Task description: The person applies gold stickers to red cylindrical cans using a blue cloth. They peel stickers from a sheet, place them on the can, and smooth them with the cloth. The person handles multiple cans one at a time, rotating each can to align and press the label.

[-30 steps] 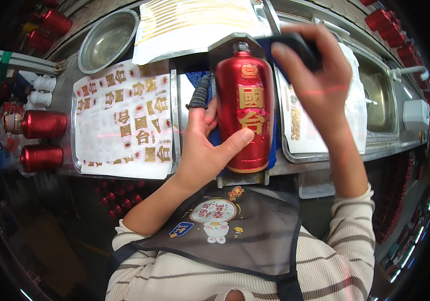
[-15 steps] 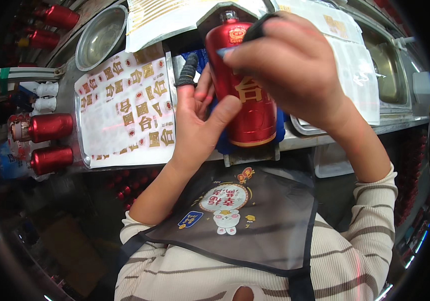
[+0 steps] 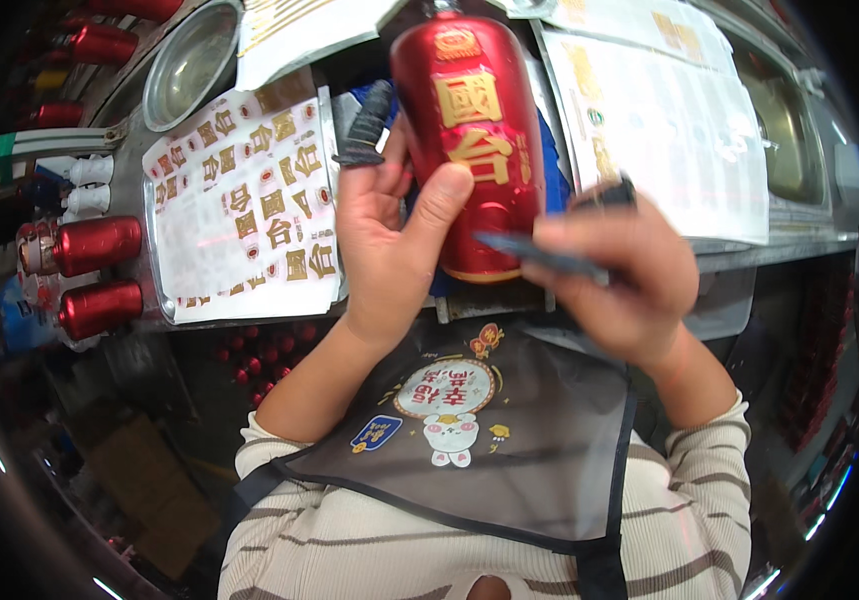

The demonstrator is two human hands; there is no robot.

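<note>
The left hand [image 3: 389, 250] grasps a red bottle [image 3: 469, 150] with gold characters, thumb pressed across its front, a dark cot on one finger. The bottle stands upright over the desk [image 3: 799, 250] edge, at twelve o'clock from the apron [image 3: 469, 440]. At three o'clock of the bottle's base, the right hand [image 3: 619, 280] is clenched around a thin dark tool [image 3: 539, 255], its tip touching the bottle's lower side. A sticker sheet [image 3: 239, 210] lies at nine o'clock.
</note>
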